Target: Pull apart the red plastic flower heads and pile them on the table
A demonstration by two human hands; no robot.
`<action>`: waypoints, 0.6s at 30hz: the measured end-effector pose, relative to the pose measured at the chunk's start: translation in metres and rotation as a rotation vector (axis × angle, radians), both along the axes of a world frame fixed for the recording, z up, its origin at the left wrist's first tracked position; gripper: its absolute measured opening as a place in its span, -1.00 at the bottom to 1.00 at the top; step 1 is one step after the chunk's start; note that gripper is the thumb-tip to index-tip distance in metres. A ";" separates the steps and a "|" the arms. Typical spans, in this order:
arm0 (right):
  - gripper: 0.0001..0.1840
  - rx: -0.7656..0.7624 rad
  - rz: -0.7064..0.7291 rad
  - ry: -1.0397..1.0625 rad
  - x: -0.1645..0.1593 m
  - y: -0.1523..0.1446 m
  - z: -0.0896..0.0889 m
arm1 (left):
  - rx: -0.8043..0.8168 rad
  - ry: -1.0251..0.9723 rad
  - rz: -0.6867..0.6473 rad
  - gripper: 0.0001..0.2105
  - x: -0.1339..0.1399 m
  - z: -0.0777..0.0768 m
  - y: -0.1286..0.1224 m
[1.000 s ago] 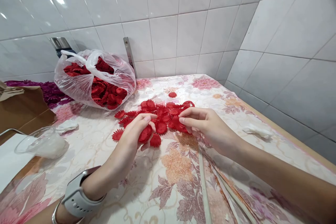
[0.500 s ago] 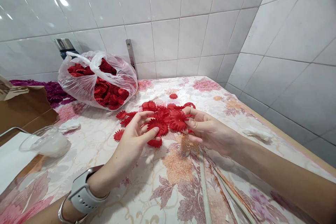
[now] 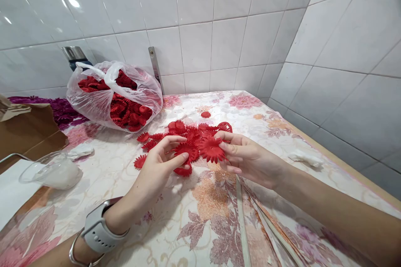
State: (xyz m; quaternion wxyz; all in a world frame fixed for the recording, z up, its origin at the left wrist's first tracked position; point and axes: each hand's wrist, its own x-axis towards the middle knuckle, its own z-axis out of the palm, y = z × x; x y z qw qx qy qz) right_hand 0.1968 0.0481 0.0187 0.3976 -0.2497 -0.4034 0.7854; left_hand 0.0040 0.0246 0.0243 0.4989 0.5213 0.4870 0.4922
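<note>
My right hand (image 3: pixel 247 156) pinches a red scalloped fabric flower piece (image 3: pixel 211 150) at its right edge, its broad face turned toward me. A small hole shows at the centre of that piece. My left hand (image 3: pixel 164 156), with a grey watch on the wrist, has its thumb and fingers closed around another red flower piece (image 3: pixel 187 149). The two held pieces are close together above a loose heap of similar red flower pieces (image 3: pixel 178 126) on the flowered tablecloth. The fingertips of my left hand are partly hidden behind its piece.
A knotted clear plastic bag (image 3: pixel 90 112) full of red flower pieces sits at the back left, near a bottle (image 3: pixel 74 54). A clear plastic cup (image 3: pixel 59 171) with whitish contents lies left, beside a cardboard box (image 3: pixel 34 133). Thin strips (image 3: pixel 244 221) lie in front; crumpled white tissue (image 3: pixel 305 158) lies right.
The right hand has turned its flower piece to face me more fully and moved it slightly down. The left hand keeps nearly the same pose.
</note>
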 end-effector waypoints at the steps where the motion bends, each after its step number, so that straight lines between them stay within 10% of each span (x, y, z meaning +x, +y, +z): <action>1: -0.74 -0.005 -0.007 -0.008 0.000 0.000 0.000 | 0.003 -0.005 -0.014 -0.79 0.000 0.000 -0.001; 13: -0.76 0.154 -0.024 -0.043 -0.004 -0.005 0.003 | -0.055 -0.040 -0.015 -0.62 0.003 0.005 -0.003; 18: -0.84 0.534 -0.423 -0.431 -0.005 -0.009 0.002 | -0.085 -0.122 0.012 -0.73 0.004 0.001 0.000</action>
